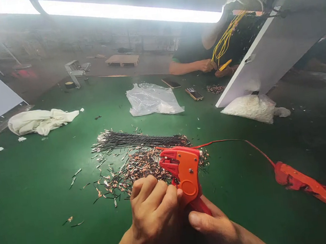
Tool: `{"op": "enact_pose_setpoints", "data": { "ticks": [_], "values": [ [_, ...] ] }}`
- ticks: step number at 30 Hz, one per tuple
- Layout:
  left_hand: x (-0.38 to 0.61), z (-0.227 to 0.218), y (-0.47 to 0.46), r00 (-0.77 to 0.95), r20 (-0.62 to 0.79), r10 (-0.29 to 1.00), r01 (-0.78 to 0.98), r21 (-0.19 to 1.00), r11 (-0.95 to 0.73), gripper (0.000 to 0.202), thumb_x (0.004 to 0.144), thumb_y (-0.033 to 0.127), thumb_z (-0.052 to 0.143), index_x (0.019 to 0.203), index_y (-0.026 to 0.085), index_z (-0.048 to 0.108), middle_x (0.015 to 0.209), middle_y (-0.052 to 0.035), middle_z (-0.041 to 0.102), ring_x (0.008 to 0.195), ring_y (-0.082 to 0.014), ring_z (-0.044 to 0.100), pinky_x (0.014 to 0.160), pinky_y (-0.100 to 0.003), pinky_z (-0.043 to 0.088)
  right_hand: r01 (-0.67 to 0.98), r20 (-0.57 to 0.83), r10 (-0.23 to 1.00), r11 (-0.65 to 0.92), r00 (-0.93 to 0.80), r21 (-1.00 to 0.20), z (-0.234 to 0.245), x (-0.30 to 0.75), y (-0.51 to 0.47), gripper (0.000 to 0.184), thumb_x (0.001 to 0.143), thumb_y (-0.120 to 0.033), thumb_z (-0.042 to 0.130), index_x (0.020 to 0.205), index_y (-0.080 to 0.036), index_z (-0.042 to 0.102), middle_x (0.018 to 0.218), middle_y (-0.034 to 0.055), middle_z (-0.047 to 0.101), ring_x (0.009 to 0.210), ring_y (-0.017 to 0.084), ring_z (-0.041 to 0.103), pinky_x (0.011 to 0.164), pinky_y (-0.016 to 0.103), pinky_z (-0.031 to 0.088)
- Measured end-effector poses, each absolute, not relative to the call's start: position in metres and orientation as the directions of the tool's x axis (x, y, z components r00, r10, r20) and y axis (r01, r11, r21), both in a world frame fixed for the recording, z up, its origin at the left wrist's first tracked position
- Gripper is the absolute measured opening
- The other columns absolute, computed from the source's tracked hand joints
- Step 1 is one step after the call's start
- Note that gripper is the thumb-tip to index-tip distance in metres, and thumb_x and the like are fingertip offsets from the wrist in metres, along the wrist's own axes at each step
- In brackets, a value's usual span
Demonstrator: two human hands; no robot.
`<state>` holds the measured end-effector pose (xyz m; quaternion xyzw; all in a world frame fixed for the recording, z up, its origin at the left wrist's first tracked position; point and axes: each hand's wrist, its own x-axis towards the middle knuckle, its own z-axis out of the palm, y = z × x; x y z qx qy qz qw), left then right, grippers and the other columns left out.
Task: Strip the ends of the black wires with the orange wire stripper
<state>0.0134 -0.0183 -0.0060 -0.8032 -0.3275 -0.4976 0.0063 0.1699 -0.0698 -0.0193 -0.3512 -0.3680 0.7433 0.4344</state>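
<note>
Landmark: pile of wire clippings (145, 163), black and copper-coloured, on the green table (41, 181).

Item: wire stripper (188, 171), orange and red. Held over the near right edge of the pile, its head pointing left, jaws apart.

Right hand (212, 221): nearer than the pile, to its right; grip clamped on the stripper's handle.

Left hand (156, 212): directly on the near side of the pile, beside the stripper; fingers curled inward. Whether this grip is clamped on anything cannot be told; its inner side is hidden.

Item: bundle of black wires (141, 138), lying lengthwise just beyond the pile.

Item: second orange-red tool (297, 177), well to the right of the pile.

Item: clear plastic bag (153, 99), beyond the pile and past the bundle.

Items: dark phone (171, 83) and keypad phone (194, 94), beyond the pile, to its right.

Item: white cloth (43, 121), crumpled, left of the pile and farther back.

Item: co-worker's hand (208, 65), far beyond the pile to the right, with yellow wires (226, 39).
</note>
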Motion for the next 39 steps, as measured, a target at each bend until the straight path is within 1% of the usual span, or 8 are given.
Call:
{"op": "enact_pose_setpoints", "data": {
  "ticks": [4, 8, 13, 17, 23, 28, 34, 39],
  "values": [
    [0.015, -0.007, -0.02, 0.281, 0.788, 0.548, 0.503, 0.365, -0.783, 0.022, 0.085, 0.001, 0.051, 0.076, 0.02, 0.045, 0.055, 0.0047, 0.042, 0.057, -0.0138, 0.035, 0.063, -0.031, 0.027, -0.342, -0.225, 0.862, -0.402, -0.454, -0.85, -0.016, 0.18, -0.069, 0.054, 0.084, -0.047, 0.068, 0.126, -0.014, 0.058, 0.107, 0.0135, 0.066, 0.104, 0.031, 0.06, 0.096, 0.046, 0.042],
    [0.016, -0.009, -0.018, 0.314, 0.766, 0.561, 0.428, 0.413, -0.804, 0.024, 0.085, 0.0, 0.045, 0.073, 0.021, 0.04, 0.056, 0.0042, 0.04, 0.058, -0.0138, 0.032, 0.063, -0.032, 0.026, -0.34, -0.17, 0.871, -0.35, -0.462, -0.873, -0.01, 0.176, -0.065, 0.059, 0.082, -0.054, 0.068, 0.124, -0.013, 0.059, 0.104, 0.0141, 0.065, 0.102, 0.031, 0.06, 0.093, 0.045, 0.043],
    [0.016, -0.013, -0.018, 0.309, 0.743, 0.593, 0.408, 0.459, -0.789, 0.026, 0.083, -0.003, 0.044, 0.074, 0.02, 0.037, 0.057, 0.004, 0.041, 0.059, -0.0131, 0.032, 0.063, -0.032, 0.025, -0.322, -0.095, 0.882, -0.266, -0.462, -0.909, -0.009, 0.168, -0.058, 0.057, 0.081, -0.063, 0.064, 0.103, -0.011, 0.066, 0.083, 0.0107, 0.063, 0.081, 0.025, 0.06, 0.075, 0.035, 0.047],
    [0.017, -0.012, -0.019, 0.303, 0.752, 0.586, 0.425, 0.443, -0.789, 0.025, 0.083, -0.004, 0.044, 0.076, 0.02, 0.04, 0.059, 0.0032, 0.046, 0.059, -0.0126, 0.035, 0.062, -0.032, 0.026, -0.266, -0.082, 0.915, -0.2, -0.395, -0.943, -0.017, 0.167, -0.06, 0.053, 0.081, -0.065, 0.061, 0.085, -0.013, 0.065, 0.064, 0.004, 0.055, 0.059, 0.016, 0.051, 0.059, 0.028, 0.042],
    [0.018, -0.011, -0.017, 0.284, 0.769, 0.573, 0.439, 0.427, -0.79, 0.024, 0.083, -0.004, 0.046, 0.079, 0.019, 0.043, 0.061, 0.0033, 0.048, 0.059, -0.0123, 0.037, 0.062, -0.03, 0.028, -0.204, -0.099, 0.937, -0.174, -0.334, -0.963, -0.023, 0.165, -0.063, 0.053, 0.081, -0.068, 0.06, 0.069, -0.017, 0.061, 0.048, -0.0022, 0.041, 0.047, 0.013, 0.04, 0.053, 0.029, 0.039],
    [0.02, -0.01, -0.016, 0.256, 0.773, 0.581, 0.457, 0.433, -0.777, 0.024, 0.084, -0.002, 0.046, 0.077, 0.02, 0.04, 0.06, 0.0042, 0.044, 0.058, -0.012, 0.034, 0.062, -0.031, 0.026, -0.301, -0.127, 0.938, -0.229, -0.322, -0.926, -0.012, 0.162, -0.059, 0.045, 0.082, -0.062, 0.063, 0.08, -0.017, 0.061, 0.058, 0.0005, 0.05, 0.053, 0.015, 0.047, 0.058, 0.03, 0.042],
    [0.015, -0.008, -0.017, 0.196, 0.77, 0.607, 0.484, 0.463, -0.743, 0.026, 0.084, -0.004, 0.047, 0.076, 0.02, 0.041, 0.06, 0.005, 0.041, 0.058, -0.0116, 0.034, 0.063, -0.03, 0.029, -0.475, -0.219, 0.88, -0.42, -0.422, -0.773, -0.013, 0.163, -0.065, 0.037, 0.088, -0.055, 0.061, 0.094, -0.019, 0.055, 0.066, 0.0017, 0.058, 0.055, 0.015, 0.053, 0.056, 0.028, 0.044],
    [0.007, -0.008, -0.012, 0.19, 0.786, 0.588, 0.549, 0.411, -0.728, 0.021, 0.085, -0.001, 0.051, 0.079, 0.019, 0.046, 0.062, 0.0038, 0.049, 0.06, -0.0124, 0.041, 0.066, -0.03, 0.033, -0.588, -0.123, 0.889, -0.39, -0.441, -0.708, -0.018, 0.162, -0.061, 0.038, 0.089, -0.052, 0.06, 0.101, -0.016, 0.055, 0.074, 0.005, 0.064, 0.059, 0.017, 0.061, 0.06, 0.031, 0.049]
  ]
}}
